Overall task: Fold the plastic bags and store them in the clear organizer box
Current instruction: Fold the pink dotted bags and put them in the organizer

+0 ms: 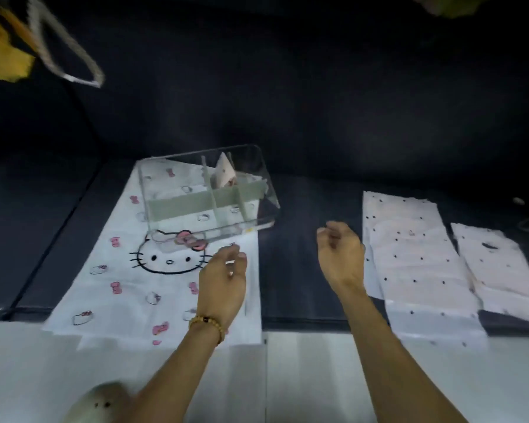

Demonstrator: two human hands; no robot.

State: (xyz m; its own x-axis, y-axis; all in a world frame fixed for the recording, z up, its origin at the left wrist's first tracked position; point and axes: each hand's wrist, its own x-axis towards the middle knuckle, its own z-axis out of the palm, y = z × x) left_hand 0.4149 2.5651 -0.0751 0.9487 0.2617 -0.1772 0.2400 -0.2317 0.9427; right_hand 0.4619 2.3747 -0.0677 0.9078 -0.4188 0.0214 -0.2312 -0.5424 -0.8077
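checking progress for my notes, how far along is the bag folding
Early. One folded triangular bag already stands in a back compartment of the clear organizer box. Both hands, left and right, hold nothing. Left: the flat white cat-print bag under the box, and two dotted strips.

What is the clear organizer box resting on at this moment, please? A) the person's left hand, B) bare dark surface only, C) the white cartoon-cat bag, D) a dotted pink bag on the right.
C: the clear organizer box stands on the far part of the white cartoon-cat bag, whose print shows through its walls, while the dotted pink bags lie apart on the right.
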